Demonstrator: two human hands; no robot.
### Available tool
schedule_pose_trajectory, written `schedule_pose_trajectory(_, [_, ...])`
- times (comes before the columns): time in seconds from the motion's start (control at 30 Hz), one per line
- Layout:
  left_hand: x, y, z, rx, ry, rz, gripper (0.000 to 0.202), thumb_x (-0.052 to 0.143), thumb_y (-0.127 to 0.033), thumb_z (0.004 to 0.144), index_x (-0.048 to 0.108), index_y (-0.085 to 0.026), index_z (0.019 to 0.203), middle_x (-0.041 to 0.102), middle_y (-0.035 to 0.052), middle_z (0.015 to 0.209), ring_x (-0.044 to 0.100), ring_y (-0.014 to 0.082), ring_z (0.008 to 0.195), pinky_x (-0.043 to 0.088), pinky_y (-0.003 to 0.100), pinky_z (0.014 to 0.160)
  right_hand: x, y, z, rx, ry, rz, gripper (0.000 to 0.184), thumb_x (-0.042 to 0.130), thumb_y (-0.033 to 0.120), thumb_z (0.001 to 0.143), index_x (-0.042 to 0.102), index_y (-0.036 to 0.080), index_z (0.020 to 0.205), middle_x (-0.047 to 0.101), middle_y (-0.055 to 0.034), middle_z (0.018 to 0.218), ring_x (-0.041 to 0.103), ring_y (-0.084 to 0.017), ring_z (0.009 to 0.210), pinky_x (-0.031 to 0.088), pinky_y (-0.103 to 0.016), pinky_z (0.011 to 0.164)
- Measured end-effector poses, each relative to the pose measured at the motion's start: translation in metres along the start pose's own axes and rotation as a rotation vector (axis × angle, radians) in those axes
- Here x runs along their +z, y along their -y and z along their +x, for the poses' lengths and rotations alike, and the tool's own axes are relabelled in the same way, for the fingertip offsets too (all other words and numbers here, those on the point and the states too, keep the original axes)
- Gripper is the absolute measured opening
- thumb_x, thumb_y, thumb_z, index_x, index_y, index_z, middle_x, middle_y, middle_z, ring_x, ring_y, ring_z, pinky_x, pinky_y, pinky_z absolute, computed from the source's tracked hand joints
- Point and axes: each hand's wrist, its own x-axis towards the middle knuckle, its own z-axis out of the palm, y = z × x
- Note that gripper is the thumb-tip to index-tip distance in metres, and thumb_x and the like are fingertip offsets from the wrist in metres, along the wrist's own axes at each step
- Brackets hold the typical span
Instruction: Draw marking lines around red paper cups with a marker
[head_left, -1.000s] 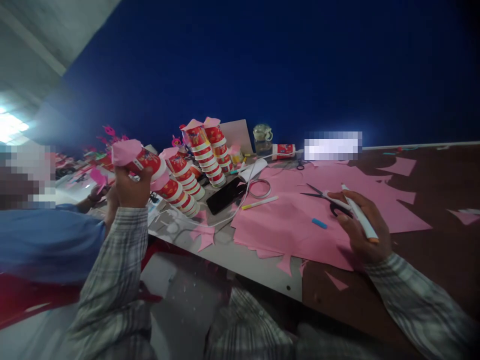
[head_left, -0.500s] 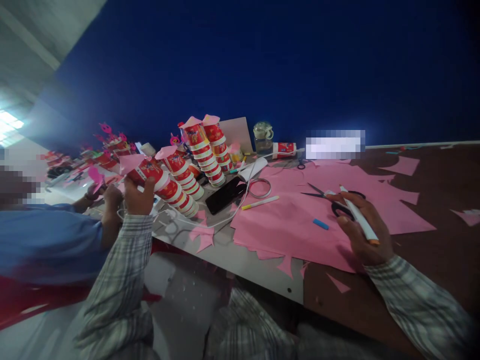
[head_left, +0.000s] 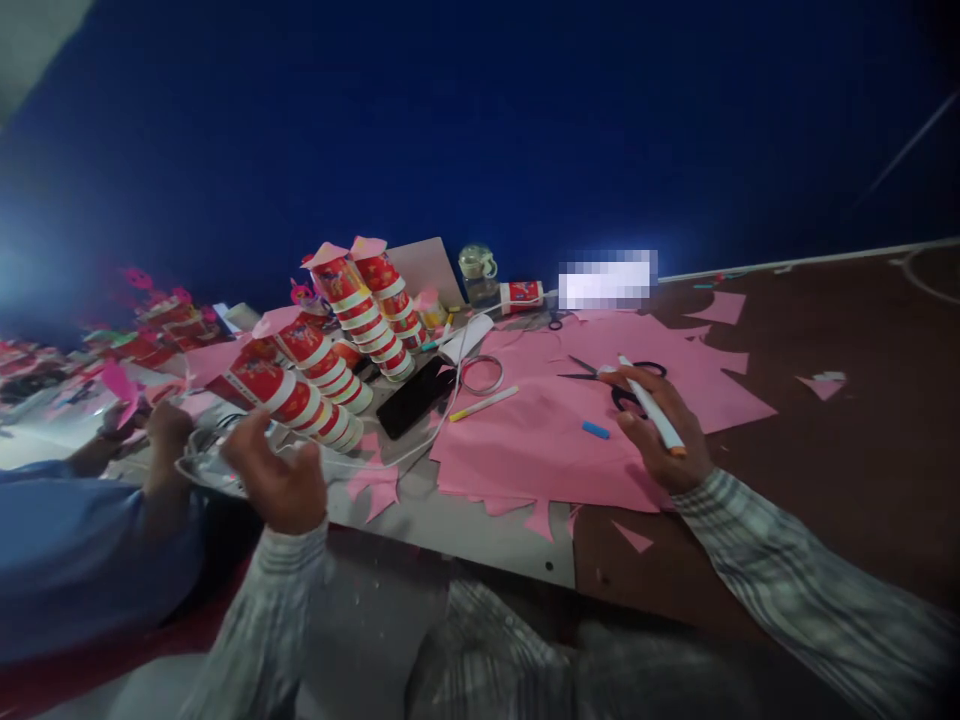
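Note:
My left hand (head_left: 276,478) hovers open, fingers spread, just below a leaning stack of red paper cups (head_left: 289,398) topped with pink paper. It holds nothing. My right hand (head_left: 660,432) rests on a large pink paper sheet (head_left: 540,430) and grips a white marker (head_left: 651,405) with an orange end. Black-handled scissors (head_left: 615,378) lie right behind that hand. A small blue cap (head_left: 596,430) sits on the pink sheet left of my right hand.
More red cup stacks (head_left: 371,300) stand behind. A black phone (head_left: 415,396), a tape ring (head_left: 481,373), a yellow-tipped pen (head_left: 484,403), a white cable and a glass jar (head_left: 478,270) lie around. A person in a blue sleeve (head_left: 82,540) works at my left.
My left hand has set the pink-capped cup onto the leaning stack and let go, dropping lower and opening. The view has swung right. My right hand keeps the marker.

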Motion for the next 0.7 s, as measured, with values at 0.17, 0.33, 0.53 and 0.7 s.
schedule_pose_trajectory(0.17, [0.077, -0.075, -0.013, 0.103, 0.516, -0.308, 0.025, 0.054, -0.035, 0.095, 0.062, -0.019, 0.112, 0.069, 0.0087, 0.108, 0.067, 0.0212, 0.102, 0.054, 0.036, 0.093, 0.000, 0.003, 0.001, -0.023, 0.006, -0.007, 0.048, 0.058, 0.043, 0.094, 0.051, 0.025, 0.138, 0.067, -0.0138, 0.128, 0.060, -0.032, 0.125, 0.051, -0.055, 0.103])
schedule_pose_trajectory(0.33, [0.192, -0.113, 0.039, 0.237, 0.630, -0.327, 0.027, 0.052, -0.032, 0.093, 0.064, -0.015, 0.110, 0.070, 0.0115, 0.107, 0.067, 0.0221, 0.102, 0.054, 0.036, 0.094, -0.001, 0.005, 0.004, -0.077, 0.009, -0.030, 0.044, 0.057, 0.041, 0.094, 0.051, 0.026, 0.136, 0.066, -0.0137, 0.128, 0.060, -0.032, 0.125, 0.047, -0.056, 0.106])
schedule_pose_trajectory(0.53, [0.303, -0.150, 0.105, 0.401, 0.911, 0.183, 0.038, 0.036, -0.017, 0.097, 0.064, -0.011, 0.122, 0.064, 0.0173, 0.125, 0.058, 0.0263, 0.116, 0.043, 0.041, 0.103, -0.004, 0.008, 0.010, -0.150, 0.002, -0.061, 0.043, 0.056, 0.038, 0.094, 0.052, 0.025, 0.134, 0.064, -0.0140, 0.128, 0.060, -0.032, 0.123, 0.049, -0.054, 0.105])
schedule_pose_trajectory(0.7, [0.360, -0.170, 0.119, 0.537, 1.099, 0.411, 0.036, 0.047, -0.020, 0.092, 0.067, -0.011, 0.120, 0.061, 0.0203, 0.130, 0.047, 0.0334, 0.128, 0.034, 0.046, 0.106, -0.003, 0.009, 0.012, -0.161, -0.016, -0.094, 0.046, 0.057, 0.037, 0.092, 0.051, 0.025, 0.136, 0.064, -0.0138, 0.128, 0.057, -0.033, 0.126, 0.048, -0.056, 0.107])
